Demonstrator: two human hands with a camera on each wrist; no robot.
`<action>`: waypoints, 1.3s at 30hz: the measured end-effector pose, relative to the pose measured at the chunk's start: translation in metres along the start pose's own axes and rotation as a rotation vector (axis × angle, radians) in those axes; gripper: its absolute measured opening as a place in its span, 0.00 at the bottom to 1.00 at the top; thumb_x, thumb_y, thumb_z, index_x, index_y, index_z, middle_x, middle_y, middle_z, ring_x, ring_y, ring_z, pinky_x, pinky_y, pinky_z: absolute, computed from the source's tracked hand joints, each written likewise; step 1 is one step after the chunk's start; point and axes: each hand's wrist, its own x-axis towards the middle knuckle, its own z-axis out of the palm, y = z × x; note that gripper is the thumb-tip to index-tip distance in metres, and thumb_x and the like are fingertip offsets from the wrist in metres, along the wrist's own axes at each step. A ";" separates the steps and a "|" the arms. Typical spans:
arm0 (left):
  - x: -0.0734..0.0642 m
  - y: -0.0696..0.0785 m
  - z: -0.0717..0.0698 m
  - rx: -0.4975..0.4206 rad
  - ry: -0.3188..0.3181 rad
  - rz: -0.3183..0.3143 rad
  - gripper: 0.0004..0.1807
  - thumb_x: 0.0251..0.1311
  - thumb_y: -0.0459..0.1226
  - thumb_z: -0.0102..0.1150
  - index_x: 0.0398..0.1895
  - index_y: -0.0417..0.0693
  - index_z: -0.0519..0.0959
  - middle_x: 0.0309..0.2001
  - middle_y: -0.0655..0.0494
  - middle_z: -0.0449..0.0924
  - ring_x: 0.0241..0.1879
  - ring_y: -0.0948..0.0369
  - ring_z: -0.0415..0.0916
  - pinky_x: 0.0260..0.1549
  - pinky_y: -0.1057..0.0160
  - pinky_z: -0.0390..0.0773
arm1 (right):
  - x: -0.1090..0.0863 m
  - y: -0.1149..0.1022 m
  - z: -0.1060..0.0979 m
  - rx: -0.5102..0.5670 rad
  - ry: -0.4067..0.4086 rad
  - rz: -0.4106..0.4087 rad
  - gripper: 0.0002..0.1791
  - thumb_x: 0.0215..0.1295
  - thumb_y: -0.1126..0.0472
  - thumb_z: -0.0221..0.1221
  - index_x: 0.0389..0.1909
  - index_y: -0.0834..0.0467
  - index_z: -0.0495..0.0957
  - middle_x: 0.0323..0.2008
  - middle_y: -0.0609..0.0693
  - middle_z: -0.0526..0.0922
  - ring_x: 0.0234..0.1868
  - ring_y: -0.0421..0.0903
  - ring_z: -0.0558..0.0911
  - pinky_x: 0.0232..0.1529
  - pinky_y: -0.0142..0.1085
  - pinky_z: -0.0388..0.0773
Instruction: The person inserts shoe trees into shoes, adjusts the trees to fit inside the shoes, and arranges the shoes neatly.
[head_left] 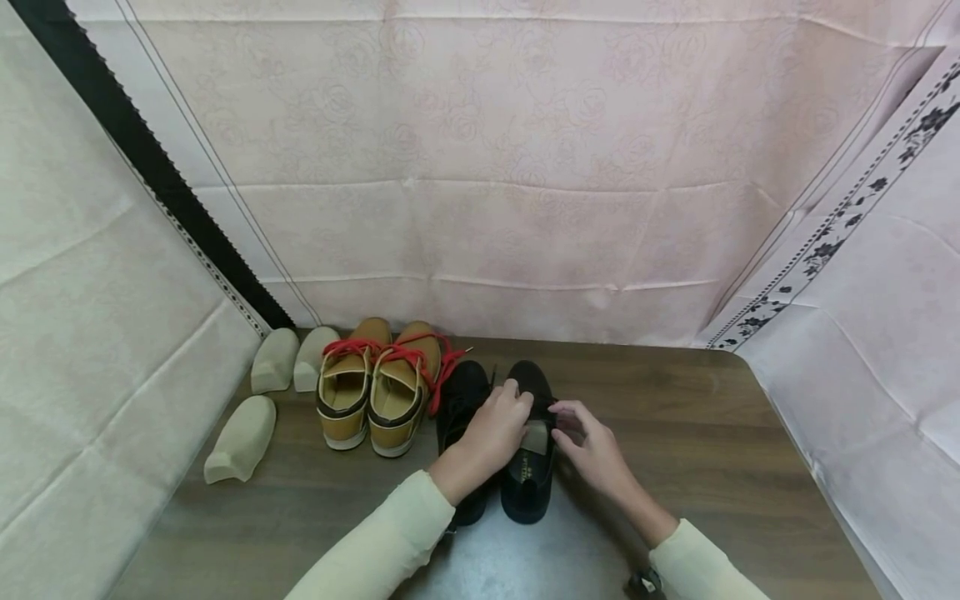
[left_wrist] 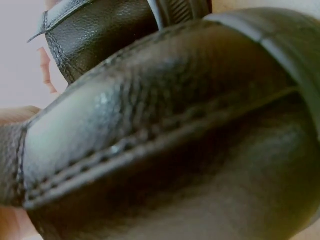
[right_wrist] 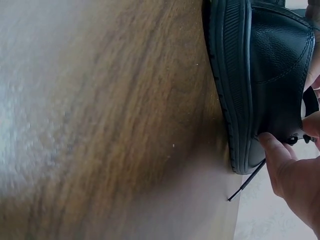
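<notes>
Two black leather lace-up shoes stand side by side, the left shoe (head_left: 462,392) partly covered by my left forearm and the right shoe (head_left: 527,492) just beside it. My left hand (head_left: 491,425) reaches across the pair, its curled fingers gripping the right shoe around the tongue and laces. At that shoe's outer side, my right hand (head_left: 596,446) pinches the edge of the lacing flap between thumb and finger. A loose black lace end (right_wrist: 245,186) hangs down the side in the right wrist view. Black leather (left_wrist: 150,100) fills the left wrist view; the left fingertips are mostly hidden.
Tan shoes (head_left: 393,392) with red laces stand left of the black pair. Several pale shoe inserts, one of them this front insert (head_left: 242,437), lie farther left. White patterned cloth (head_left: 480,167) rises behind and at both sides of the wooden surface (head_left: 675,417).
</notes>
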 end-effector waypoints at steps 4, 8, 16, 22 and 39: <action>0.001 0.000 0.000 0.004 0.027 0.007 0.19 0.63 0.39 0.72 0.55 0.43 0.83 0.49 0.45 0.79 0.41 0.58 0.79 0.38 0.67 0.85 | 0.000 -0.001 0.000 -0.006 0.004 0.003 0.20 0.72 0.66 0.63 0.60 0.47 0.76 0.61 0.49 0.81 0.62 0.51 0.82 0.64 0.52 0.78; 0.001 0.000 0.000 -0.009 0.021 0.011 0.19 0.63 0.38 0.72 0.55 0.43 0.83 0.49 0.45 0.79 0.42 0.58 0.79 0.39 0.67 0.86 | -0.001 -0.002 0.000 -0.008 0.006 0.026 0.19 0.72 0.65 0.63 0.60 0.46 0.75 0.61 0.49 0.81 0.62 0.51 0.82 0.64 0.52 0.78; -0.001 -0.006 -0.004 -0.122 -0.032 -0.032 0.21 0.63 0.39 0.73 0.58 0.47 0.80 0.52 0.48 0.78 0.45 0.59 0.80 0.43 0.65 0.85 | -0.003 -0.001 0.002 -0.017 -0.016 0.033 0.21 0.73 0.61 0.63 0.63 0.43 0.74 0.62 0.47 0.81 0.64 0.48 0.81 0.65 0.50 0.77; -0.008 -0.009 -0.012 -0.219 -0.012 -0.046 0.23 0.62 0.42 0.73 0.59 0.48 0.80 0.52 0.50 0.78 0.46 0.59 0.80 0.43 0.64 0.85 | -0.006 -0.001 0.001 -0.016 -0.008 -0.007 0.25 0.73 0.61 0.63 0.67 0.42 0.73 0.62 0.46 0.81 0.63 0.47 0.82 0.65 0.50 0.78; -0.030 -0.030 -0.034 -0.264 0.244 0.077 0.24 0.64 0.48 0.71 0.59 0.47 0.80 0.54 0.52 0.80 0.49 0.59 0.81 0.46 0.61 0.85 | -0.026 -0.014 -0.010 -0.165 0.060 -0.267 0.26 0.69 0.60 0.68 0.66 0.42 0.76 0.67 0.43 0.76 0.68 0.46 0.77 0.62 0.51 0.79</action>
